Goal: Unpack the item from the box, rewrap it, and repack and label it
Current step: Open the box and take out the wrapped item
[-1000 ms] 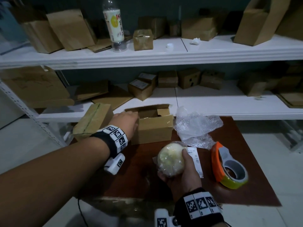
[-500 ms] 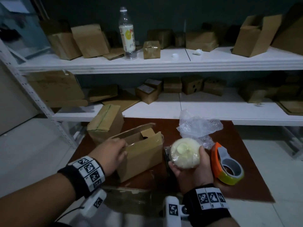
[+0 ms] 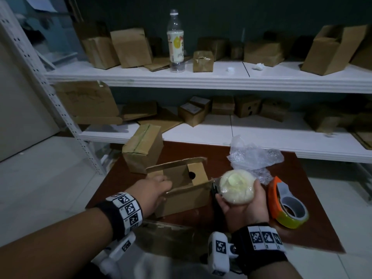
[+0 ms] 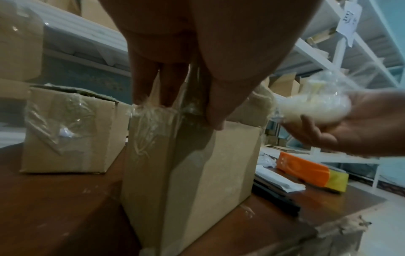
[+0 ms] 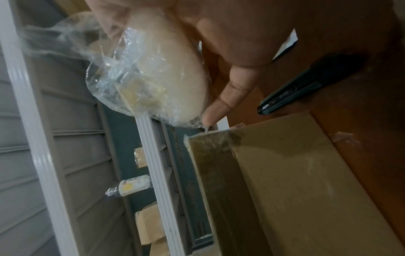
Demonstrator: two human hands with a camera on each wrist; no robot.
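Note:
An open cardboard box (image 3: 187, 195) (image 4: 188, 173) (image 5: 306, 181) stands near the front of the brown table (image 3: 314, 216), flaps up and hollow showing. My left hand (image 3: 155, 193) (image 4: 186, 97) grips its left top edge, fingers inside and thumb outside. My right hand (image 3: 240, 206) (image 5: 230, 83) holds a round cream item in clear plastic wrap (image 3: 236, 188) (image 4: 311, 107) (image 5: 157, 72) in the air just right of the box.
Crumpled bubble wrap (image 3: 251, 156) lies behind the item. An orange tape dispenser (image 3: 285, 204) (image 4: 311, 171) sits at the right. A sealed box (image 3: 143, 150) (image 4: 70, 131) stands back left. A black cutter (image 5: 306, 86) and a white label (image 4: 278, 180) lie beside the open box. Shelves hold several boxes and a bottle (image 3: 176, 43).
The left hand has pulled the open box toward the table's front and turned it, then shifted to its top edge. The right hand has carried the wrapped item up beside the box.

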